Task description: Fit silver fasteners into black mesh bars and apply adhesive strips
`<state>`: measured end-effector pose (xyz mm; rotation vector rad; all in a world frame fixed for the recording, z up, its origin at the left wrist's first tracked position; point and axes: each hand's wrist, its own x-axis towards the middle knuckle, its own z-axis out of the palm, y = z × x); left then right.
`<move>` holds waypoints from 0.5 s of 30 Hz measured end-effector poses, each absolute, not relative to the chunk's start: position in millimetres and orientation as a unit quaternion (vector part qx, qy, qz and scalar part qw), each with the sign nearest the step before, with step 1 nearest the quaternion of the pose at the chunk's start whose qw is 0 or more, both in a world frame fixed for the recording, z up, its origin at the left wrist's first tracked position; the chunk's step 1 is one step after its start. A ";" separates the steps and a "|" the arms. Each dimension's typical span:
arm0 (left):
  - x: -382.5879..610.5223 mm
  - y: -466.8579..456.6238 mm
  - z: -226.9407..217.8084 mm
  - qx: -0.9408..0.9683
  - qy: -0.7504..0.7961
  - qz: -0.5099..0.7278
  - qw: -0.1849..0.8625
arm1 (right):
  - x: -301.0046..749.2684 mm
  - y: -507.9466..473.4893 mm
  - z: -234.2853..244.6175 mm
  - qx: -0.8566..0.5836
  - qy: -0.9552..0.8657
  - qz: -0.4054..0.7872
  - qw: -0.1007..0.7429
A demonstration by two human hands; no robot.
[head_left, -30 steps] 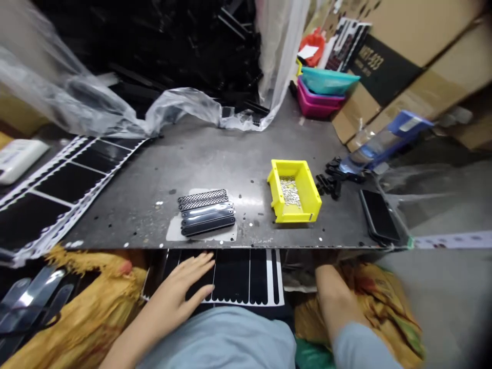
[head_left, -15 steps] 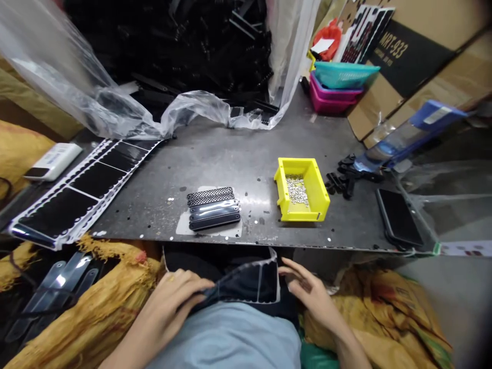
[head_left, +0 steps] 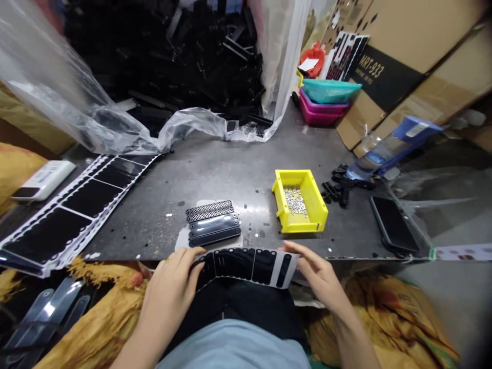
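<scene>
Black die-cut strip (head_left: 235,265) with white borders, at lower centre of the frame, just in front of the grey bench (head_left: 215,166): left part gripped in the left hand (head_left: 172,282), upper right corner pinched by the right hand (head_left: 320,277). Best held by the margins under even tension, to avoid creasing. Farther out, slim bars (head_left: 213,223) near mid-frame, yellow bin (head_left: 303,227) of tiny metal pieces (head_left: 295,201) right of them. Beyond, clear plastic sheeting (head_left: 192,119) at upper left, cardboard box (head_left: 415,31) at upper right.
</scene>
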<state>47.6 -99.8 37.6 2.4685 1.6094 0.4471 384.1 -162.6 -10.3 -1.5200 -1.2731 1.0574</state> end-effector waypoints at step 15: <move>186.2 -61.2 23.3 0.826 0.364 0.249 0.350 | 338.5 -136.3 -11.3 -0.636 -0.599 0.036 0.485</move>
